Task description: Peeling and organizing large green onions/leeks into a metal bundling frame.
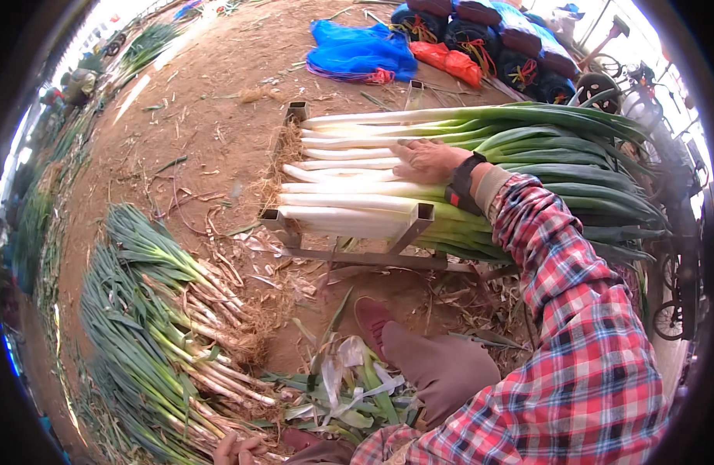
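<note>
Several long green onions (341,188) with thick white stalks lie side by side in a metal rack (419,221), roots to the left and leaves to the right. On top of their white stalks my right hand (430,160) rests flat, fingers stretched out, a dark watch on its wrist. Unpeeled green onions (163,325) with brownish stalks and roots form a pile on the ground at the lower left. My left hand (240,449) is at the lower edge beside that pile, only partly in view. Its fingers look curled; what they hold is hidden.
Stripped leaves and skins (357,384) lie by my feet, near my shoe (372,322). Beyond the rack are a blue plastic sheet (357,50), a red bag (447,63) and stacked dark bundles (481,39). Wheels (668,319) stand at the right edge.
</note>
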Demonstrator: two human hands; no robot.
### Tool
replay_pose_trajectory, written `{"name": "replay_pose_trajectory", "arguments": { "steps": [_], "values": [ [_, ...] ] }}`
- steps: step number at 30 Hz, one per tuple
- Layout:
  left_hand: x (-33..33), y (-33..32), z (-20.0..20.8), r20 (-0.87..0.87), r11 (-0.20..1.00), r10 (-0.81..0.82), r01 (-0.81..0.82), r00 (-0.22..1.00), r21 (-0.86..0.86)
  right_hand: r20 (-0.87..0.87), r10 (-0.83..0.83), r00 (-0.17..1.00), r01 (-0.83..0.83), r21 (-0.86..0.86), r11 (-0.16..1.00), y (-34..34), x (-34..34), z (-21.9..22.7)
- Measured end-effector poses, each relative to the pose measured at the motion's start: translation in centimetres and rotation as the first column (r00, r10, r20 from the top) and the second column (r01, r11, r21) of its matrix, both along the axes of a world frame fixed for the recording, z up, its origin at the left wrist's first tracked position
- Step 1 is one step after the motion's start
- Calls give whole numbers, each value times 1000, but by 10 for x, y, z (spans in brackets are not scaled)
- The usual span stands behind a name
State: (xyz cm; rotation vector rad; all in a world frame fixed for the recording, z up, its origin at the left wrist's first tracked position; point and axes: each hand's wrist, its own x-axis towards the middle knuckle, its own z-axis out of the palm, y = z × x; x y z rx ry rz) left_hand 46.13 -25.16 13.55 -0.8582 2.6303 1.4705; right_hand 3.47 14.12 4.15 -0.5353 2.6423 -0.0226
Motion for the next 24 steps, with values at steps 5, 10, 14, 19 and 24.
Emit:
{"name": "replay_pose_trajectory", "arguments": {
  "steps": [5,10,14,19,24],
  "values": [
    [14,11,13,-79,1000,3,-3,997,5,-39,12,999,-12,-10,1000,-15,-3,-16],
    [85,3,29,-267,957,226,-266,937,-120,-273,259,926,-227,145,963,15,-16,-19],
    [147,-3,56,-335,937,230,-301,914,-179,-327,16,945,-148,-384,912,7,6,44],
    [172,2,44,-374,961,233,-272,898,-54,139,63,988,75,-801,594,-112,106,78],
    [150,4,12,-337,999,-23,6,941,-51,256,339,905,-94,-657,748,-222,129,15]
  ]
}}
